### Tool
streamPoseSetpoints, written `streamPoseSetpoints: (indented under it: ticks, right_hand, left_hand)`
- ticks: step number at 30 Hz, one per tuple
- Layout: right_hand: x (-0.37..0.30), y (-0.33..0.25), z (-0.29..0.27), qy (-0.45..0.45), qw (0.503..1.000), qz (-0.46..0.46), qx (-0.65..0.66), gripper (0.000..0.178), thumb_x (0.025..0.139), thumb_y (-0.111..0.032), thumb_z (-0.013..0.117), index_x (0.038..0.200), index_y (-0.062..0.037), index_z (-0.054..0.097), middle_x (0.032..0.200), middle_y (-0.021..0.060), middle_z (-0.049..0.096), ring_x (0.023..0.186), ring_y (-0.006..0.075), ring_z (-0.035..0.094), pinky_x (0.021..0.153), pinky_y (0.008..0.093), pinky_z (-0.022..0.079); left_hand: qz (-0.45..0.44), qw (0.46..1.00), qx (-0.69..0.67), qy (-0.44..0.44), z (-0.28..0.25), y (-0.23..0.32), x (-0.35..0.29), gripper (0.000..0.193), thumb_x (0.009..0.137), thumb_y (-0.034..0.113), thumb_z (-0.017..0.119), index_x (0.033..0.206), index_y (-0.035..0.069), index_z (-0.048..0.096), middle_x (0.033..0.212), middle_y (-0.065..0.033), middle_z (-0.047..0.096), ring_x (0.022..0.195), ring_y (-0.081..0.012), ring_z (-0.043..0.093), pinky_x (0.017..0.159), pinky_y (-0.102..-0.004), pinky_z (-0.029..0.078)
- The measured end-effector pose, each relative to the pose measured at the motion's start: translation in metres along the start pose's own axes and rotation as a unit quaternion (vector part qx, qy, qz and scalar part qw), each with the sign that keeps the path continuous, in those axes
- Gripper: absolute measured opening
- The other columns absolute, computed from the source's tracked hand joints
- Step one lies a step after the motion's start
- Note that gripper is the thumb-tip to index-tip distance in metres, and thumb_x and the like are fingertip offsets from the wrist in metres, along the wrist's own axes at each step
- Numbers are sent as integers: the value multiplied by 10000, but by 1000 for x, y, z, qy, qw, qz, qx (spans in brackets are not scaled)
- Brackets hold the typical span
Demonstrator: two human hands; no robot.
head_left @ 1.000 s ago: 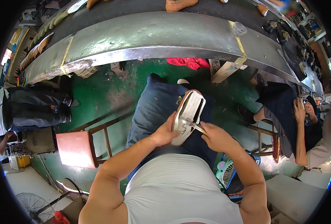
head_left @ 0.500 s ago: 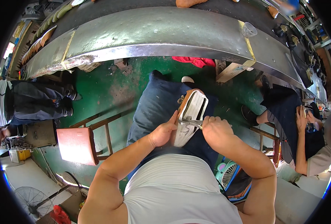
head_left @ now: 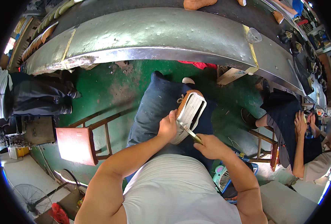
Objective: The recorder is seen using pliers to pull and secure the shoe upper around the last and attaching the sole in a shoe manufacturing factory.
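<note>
A brown shoe [head_left: 193, 109] with laces at its side rests on my lap over the dark blue cloth [head_left: 146, 108]. Its whitish underside faces up, with a dark strip along one edge. My left hand [head_left: 167, 126] is closed round the shoe's left side, thumb up on the edge. In my right hand [head_left: 211, 146] are metal pliers [head_left: 189, 132], gripped by the handles. Their head slants up and left to the shoe's underside, close to my left fingers. What the jaws bite on, if anything, is too small to tell.
A long metal-edged bench [head_left: 150, 35] runs across the front, with brown shoes [head_left: 199, 3] on it and a clear cup [head_left: 253, 35] on its edge. A stool [head_left: 75, 145] stands left, a small green fan [head_left: 222, 176] right. A co-worker [head_left: 314, 156] sits at right, another person [head_left: 35, 93] at left.
My right hand has come down, and the pliers have turned from nearly level to slanting down to the right. My left hand has shifted slightly along the shoe, which has tilted a little.
</note>
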State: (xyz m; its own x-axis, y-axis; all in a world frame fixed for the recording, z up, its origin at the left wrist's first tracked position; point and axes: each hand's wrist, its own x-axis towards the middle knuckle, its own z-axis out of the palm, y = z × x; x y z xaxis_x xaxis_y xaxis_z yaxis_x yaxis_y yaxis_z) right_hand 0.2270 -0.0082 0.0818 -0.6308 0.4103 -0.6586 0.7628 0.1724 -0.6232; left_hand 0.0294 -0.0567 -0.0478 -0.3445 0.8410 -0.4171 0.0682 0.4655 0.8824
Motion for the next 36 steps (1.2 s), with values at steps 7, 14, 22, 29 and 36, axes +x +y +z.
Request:
streamPoseSetpoints:
  ticks: [7, 14, 22, 29, 36]
  right_hand:
    - [-15, 11, 4, 156, 971, -86, -157, 479, 903, -94, 631, 1284, 153, 479, 1172, 317, 598, 1090, 444, 610, 949, 475, 489]
    - [10, 35, -1, 278, 950, -35, -137, 396, 927, -154, 619, 1232, 83, 531, 1125, 286, 626, 1005, 426, 632, 896, 468, 506]
    - [14, 27, -25, 295, 950, -80, 59, 342, 985, -311, 582, 1060, 23, 577, 899, 255, 670, 879, 452, 646, 774, 490, 502]
    - [43, 44, -19, 223, 974, -8, -26, 363, 1008, -347, 534, 959, 11, 568, 870, 269, 671, 851, 475, 645, 765, 522, 505]
    - [13, 74, 29, 255, 951, -37, 169, 346, 1014, -319, 534, 1063, 16, 605, 823, 174, 684, 783, 302, 690, 737, 386, 530]
  left_hand:
    - [80, 994, 74, -18, -3, 15, -6, 495, 1084, 327, 339, 1341, -25, 574, 1256, -283, 630, 1196, -427, 596, 1027, -417, 467]
    - [281, 926, 246, -57, -6, 13, -5, 560, 1033, 252, 451, 1559, 129, 303, 1470, -275, 454, 1104, -461, 625, 947, -473, 533]
    - [218, 887, 367, -174, -18, 37, 3, 620, 1023, 334, 473, 1585, 261, 222, 1504, -328, 366, 927, -481, 683, 818, -488, 586]
    - [169, 807, 507, -250, -25, 92, -12, 665, 1010, 409, 486, 1590, 255, 200, 1506, -330, 359, 993, -514, 658, 887, -494, 554]
    - [92, 985, 112, -96, -23, -12, -30, 844, 939, 354, 613, 1578, 42, 158, 1254, -337, 602, 1189, -468, 584, 1015, -427, 472]
